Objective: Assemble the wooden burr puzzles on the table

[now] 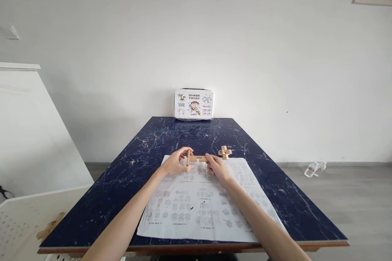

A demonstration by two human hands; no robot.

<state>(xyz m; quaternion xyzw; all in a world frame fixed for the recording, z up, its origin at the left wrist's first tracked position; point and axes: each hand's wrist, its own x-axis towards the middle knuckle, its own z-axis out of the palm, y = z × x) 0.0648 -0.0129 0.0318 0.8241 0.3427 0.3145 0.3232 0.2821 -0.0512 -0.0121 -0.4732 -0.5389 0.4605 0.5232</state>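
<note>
Head | left fingers pinch wooden stick | right fingers grip notched bar | white case reads "TRAVEL"

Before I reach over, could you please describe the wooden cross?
On the blue table lies a printed sheet. At its far edge, right of centre, sits the wooden cross. Its chunky crossed shape differs from the slim wooden bars held nearby.

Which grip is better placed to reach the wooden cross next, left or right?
Probably the right grip: it is nearer the wooden cross, though it holds one end of the notched wooden bar. The left grip is farther away, holding a wooden stick.
</note>
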